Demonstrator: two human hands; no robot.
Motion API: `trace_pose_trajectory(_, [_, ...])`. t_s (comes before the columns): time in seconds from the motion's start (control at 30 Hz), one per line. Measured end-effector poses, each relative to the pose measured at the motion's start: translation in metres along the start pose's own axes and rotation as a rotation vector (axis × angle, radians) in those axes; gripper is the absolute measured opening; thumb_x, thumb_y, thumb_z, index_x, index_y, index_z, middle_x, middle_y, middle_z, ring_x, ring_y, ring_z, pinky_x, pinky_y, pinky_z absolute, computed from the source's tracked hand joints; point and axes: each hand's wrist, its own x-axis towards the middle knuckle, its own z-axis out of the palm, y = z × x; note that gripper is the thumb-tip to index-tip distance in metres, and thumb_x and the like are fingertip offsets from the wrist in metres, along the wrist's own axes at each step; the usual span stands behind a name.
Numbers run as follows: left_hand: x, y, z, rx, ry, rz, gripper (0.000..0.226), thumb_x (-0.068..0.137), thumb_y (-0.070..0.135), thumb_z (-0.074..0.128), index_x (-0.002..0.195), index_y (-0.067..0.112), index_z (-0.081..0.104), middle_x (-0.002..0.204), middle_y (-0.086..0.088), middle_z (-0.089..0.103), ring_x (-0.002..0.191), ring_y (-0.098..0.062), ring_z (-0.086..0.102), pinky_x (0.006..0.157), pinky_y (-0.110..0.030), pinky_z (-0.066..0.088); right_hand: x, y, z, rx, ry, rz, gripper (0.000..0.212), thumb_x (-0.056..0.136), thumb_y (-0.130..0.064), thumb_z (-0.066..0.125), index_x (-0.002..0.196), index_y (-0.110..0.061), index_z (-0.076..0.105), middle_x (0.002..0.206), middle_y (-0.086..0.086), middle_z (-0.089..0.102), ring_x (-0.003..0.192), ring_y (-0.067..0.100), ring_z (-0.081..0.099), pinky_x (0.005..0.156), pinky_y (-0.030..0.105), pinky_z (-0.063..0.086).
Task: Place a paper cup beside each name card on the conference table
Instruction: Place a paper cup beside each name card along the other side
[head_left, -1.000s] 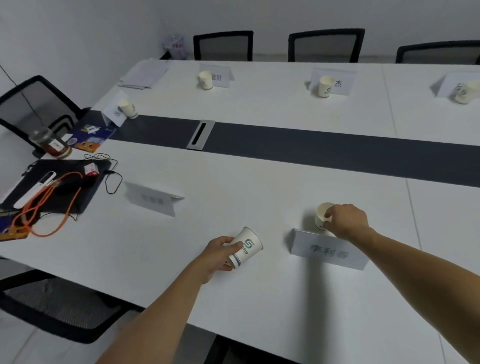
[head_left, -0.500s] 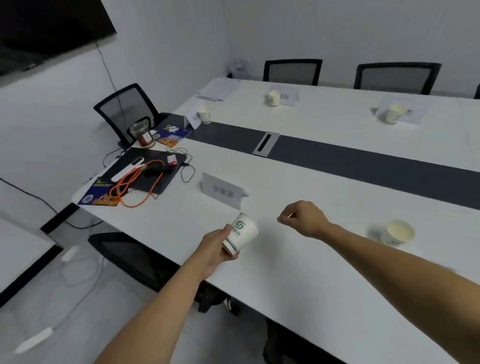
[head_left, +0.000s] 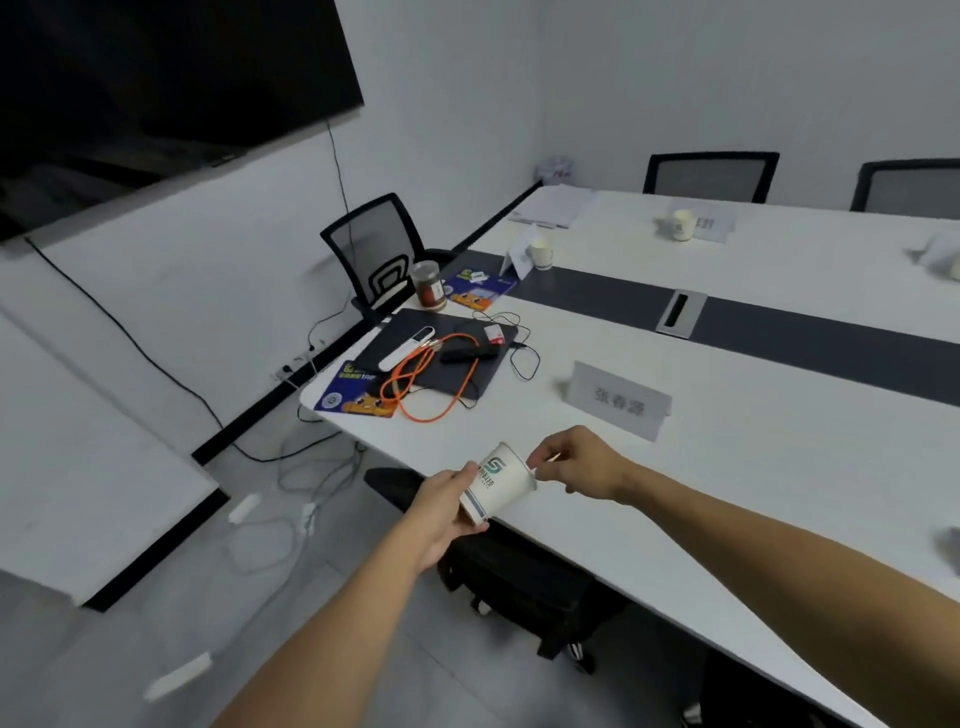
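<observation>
— Near the surface (head_left: 727, 493) edge: where's the cup (head_left: 501, 483)?
— Tilted, left hand (head_left: 441, 501) wrapped around it; right hand (head_left: 579, 462) pinches its rim. Card (head_left: 615, 400) lies just beyond.

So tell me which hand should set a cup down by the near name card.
Right. The right hand pinches the cup at its rim and is nearer the name card, which has no cup beside it. The left hand only grips the cup's base.
</observation>
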Motion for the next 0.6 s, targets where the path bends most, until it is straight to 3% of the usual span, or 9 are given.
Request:
trace_pose_trajectory(0.17, [0.024,0.021,-0.026,-0.034,-0.024,-0.003,0.037,0.099,0.031,0.052,0.122,0.003,0.056,0.12,-0.018,0.065,0.104,-0.032,0.062,0.073,-0.042,0.057,0.03,-0.02,0.006,0.002,-0.012,0.023,0.01,0.081,-0.013,0.071,0.087,-0.006,0.074,0.075,-0.005,0.065,0.067,0.008,0.053,0.058,0.027,0.047])
trace_pose_trajectory(0.3, [0.06,0.041,-0.026,-0.014,-0.077,-0.016,0.036,0.098,0.032,0.052,0.118,0.003,0.058,0.11,-0.018,0.066,0.092,-0.032,0.062,0.067,-0.04,0.057,0.065,-0.02,-0.004,0.005,0.017,0.05,0.018,0.081,-0.018,0.076,0.088,-0.001,0.074,0.069,-0.002,0.062,0.062,0.009,0.051,0.054,0.024,0.044])
trace_pose_trajectory(0.47, [0.114,0.072,-0.025,0.113,-0.07,-0.022,0.034,0.1,0.033,0.05,0.117,0.005,0.059,0.104,-0.02,0.065,0.087,-0.033,0.063,0.067,-0.039,0.057,0.117,-0.013,-0.027,0.026,0.056,0.082,0.018,0.083,-0.018,0.074,0.088,-0.001,0.074,0.078,0.003,0.069,0.069,0.011,0.056,0.058,0.026,0.046])
trace_pose_trajectory(0.6, [0.157,0.099,-0.026,0.248,-0.029,-0.018,0.03,0.096,0.031,0.056,0.114,0.007,0.058,0.099,-0.017,0.062,0.083,-0.031,0.064,0.065,-0.036,0.057,0.155,-0.005,-0.059,-0.086,0.224,0.128,0.01,0.082,-0.021,0.075,0.074,-0.016,0.072,0.071,-0.007,0.065,0.067,0.01,0.056,0.059,0.021,0.043])
